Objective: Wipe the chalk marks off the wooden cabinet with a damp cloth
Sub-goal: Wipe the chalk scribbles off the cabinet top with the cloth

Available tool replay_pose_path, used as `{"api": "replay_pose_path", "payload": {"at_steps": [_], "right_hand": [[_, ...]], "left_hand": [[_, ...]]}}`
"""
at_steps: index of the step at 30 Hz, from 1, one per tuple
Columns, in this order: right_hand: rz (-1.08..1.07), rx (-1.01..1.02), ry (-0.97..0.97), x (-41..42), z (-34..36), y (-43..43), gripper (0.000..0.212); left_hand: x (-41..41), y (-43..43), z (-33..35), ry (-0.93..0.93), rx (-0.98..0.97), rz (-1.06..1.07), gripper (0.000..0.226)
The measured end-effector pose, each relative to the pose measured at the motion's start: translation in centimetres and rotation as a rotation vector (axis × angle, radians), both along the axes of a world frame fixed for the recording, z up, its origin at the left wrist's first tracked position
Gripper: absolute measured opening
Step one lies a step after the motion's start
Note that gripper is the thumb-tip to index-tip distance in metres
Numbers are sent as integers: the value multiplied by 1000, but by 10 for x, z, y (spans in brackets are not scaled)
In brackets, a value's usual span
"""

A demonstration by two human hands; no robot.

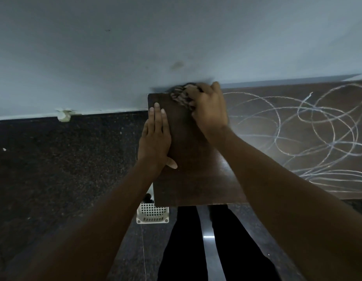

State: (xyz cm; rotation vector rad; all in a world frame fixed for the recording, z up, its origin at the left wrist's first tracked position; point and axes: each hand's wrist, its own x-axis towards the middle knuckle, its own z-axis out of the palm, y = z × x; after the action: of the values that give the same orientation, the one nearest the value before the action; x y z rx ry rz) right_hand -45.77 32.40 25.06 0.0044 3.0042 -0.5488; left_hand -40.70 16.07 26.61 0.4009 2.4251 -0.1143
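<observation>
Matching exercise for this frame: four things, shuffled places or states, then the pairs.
1. left hand
2. right hand
3. chalk marks
4. white basket

A. on the floor, below the cabinet's front-left corner
B. looping scrawl across the cabinet's right part
C. flat on the cabinet near its left edge
D. gripping the cloth at the back-left corner

Pairs: 1-C, 2-D, 3-B, 4-A

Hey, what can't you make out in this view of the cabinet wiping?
Head view:
cloth: motion-blurred, partly under the right hand; pattern unclear.
chalk marks: cut off by the right edge.
white basket: partly hidden by the cabinet; contents unclear.
</observation>
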Motion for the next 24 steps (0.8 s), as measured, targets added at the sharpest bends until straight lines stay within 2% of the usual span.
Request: {"api": "replay_pose_path", "payload": {"at_steps": [6, 13, 17, 21, 24], "right_hand": [[-144, 111, 22, 10, -7, 75, 50], [-261, 120, -29, 4, -1, 53, 45], [-181, 80, -41, 1, 1, 16, 46], [-19, 12, -65, -11, 4, -41, 33], [54, -6, -54, -16, -1, -63, 31]], "left_hand": [[-1, -2, -2, -1, -8, -18, 168], [-1, 0, -3, -5, -9, -18, 167], [0, -2, -4, 25, -32, -50, 167], [-1, 0, -4, 1, -39, -29, 169], [-2, 3, -4, -27, -36, 11, 169]]}}
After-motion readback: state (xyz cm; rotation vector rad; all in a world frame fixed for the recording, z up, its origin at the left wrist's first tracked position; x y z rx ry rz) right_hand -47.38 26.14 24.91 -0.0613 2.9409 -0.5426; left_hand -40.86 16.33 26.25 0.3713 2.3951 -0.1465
